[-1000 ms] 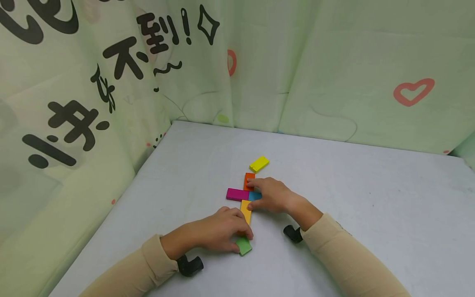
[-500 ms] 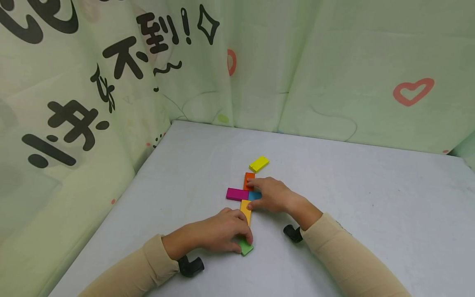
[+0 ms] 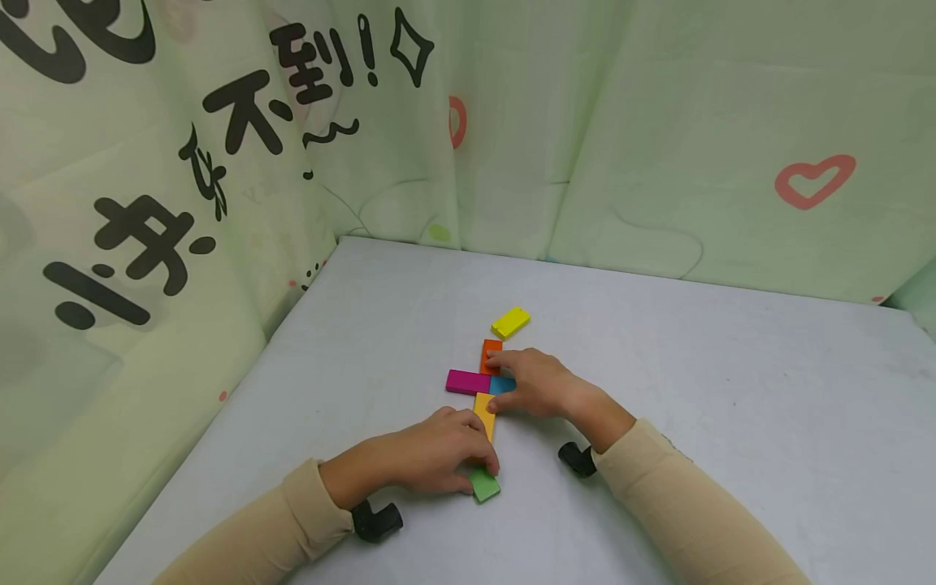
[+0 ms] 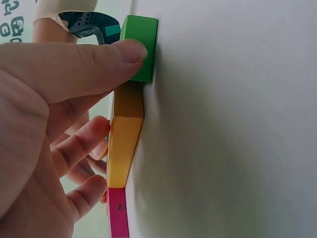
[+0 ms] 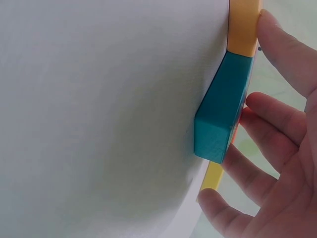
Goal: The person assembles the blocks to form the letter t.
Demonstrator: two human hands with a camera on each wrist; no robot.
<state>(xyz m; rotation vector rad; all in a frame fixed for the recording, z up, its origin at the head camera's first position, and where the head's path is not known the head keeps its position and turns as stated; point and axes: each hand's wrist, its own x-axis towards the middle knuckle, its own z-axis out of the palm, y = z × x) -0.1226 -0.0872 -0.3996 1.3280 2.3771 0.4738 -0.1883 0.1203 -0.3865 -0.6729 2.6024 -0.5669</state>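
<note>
at the near end of the row, my left hand (image 3: 442, 451) has the green block (image 3: 484, 483) pinched between thumb and finger, the gap only as wide as the block. it looks a bit askew to the orange block (image 3: 483, 412), and my fingers cover the join from above, so can't tell if they touch. i'd go light and low on the sides, slide it flat along the white table (image 3: 658, 366) and square the ends rather than shove.

my right hand (image 3: 541, 386) is spread wide, gripping nothing, thumb at the orange block and a fingertip on the red block (image 3: 491, 349). imo just steady them, don't press sideways.

purple block (image 3: 468, 382) butts end to end with the blue block (image 3: 501, 385), which is half under my right hand. yellow block (image 3: 510, 323) sits skewed at the far end. main obstacle is my own fingers: a careless knuckle could bump the orange one.
</note>
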